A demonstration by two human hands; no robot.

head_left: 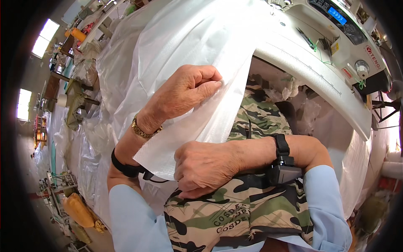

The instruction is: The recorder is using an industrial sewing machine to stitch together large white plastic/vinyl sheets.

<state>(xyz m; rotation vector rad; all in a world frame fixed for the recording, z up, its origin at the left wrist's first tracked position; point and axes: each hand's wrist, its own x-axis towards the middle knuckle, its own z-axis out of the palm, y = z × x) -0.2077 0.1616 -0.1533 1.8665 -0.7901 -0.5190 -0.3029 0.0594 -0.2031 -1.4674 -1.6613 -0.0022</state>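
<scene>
A large sheet of clear white woven plastic fabric (189, 46) drapes from the sewing table down onto my lap. My left hand (184, 90) pinches its edge higher up, fingers closed on the fabric, a gold watch on the wrist. My right hand (203, 168) grips the same edge lower down, near my camouflage trousers (252, 210). A black strap with a small device (283, 168) sits on my right wrist, another black band on my left forearm.
A white industrial sewing machine (352, 38) with a blue lit display stands at the upper right on a pale table edge (310, 75). More clear plastic sheeting is heaped at the left. Work tables, yellow thread cones and bright windows lie far left.
</scene>
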